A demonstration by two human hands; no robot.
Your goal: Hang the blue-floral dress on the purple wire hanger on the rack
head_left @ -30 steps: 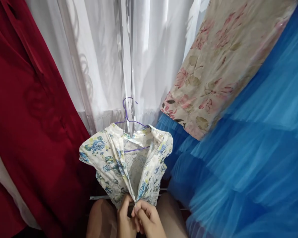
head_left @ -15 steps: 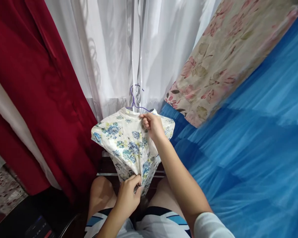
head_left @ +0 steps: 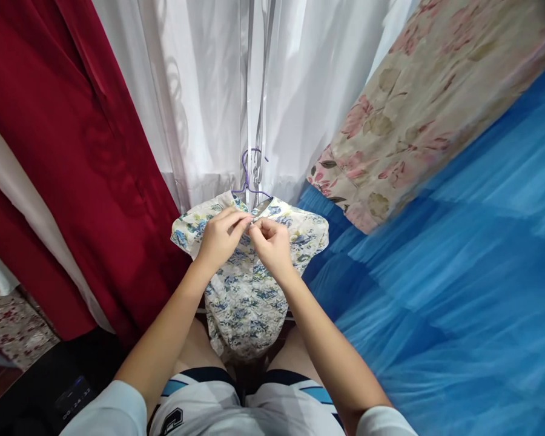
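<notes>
A white top with blue flowers point(head_left: 249, 297) hangs in front of me on a purple wire hanger point(head_left: 246, 184). At the front of its neckline, my left hand point(head_left: 222, 236) pinches the edge of the cloth between thumb and fingers. Right beside it, my right hand point(head_left: 272, 242) is closed too, with its fingertips meeting the left ones at the same spot. A tiny pale bit shows between the fingertips, too small to name. The lower part of the top hangs loose between my knees.
White curtains point(head_left: 204, 91) and thin white straps point(head_left: 251, 91) hang behind the hanger. Red cloth point(head_left: 113, 181) hangs on the left. On the right are a pink-flowered cloth point(head_left: 372, 157) and blue ruffled tulle point(head_left: 458, 290). A dark surface with a lit timer display point(head_left: 76, 396) is at lower left.
My left hand has risen from the lower front of the top to the neckline, meeting my right hand. The cloth it was pulling up has dropped and now hangs down.
</notes>
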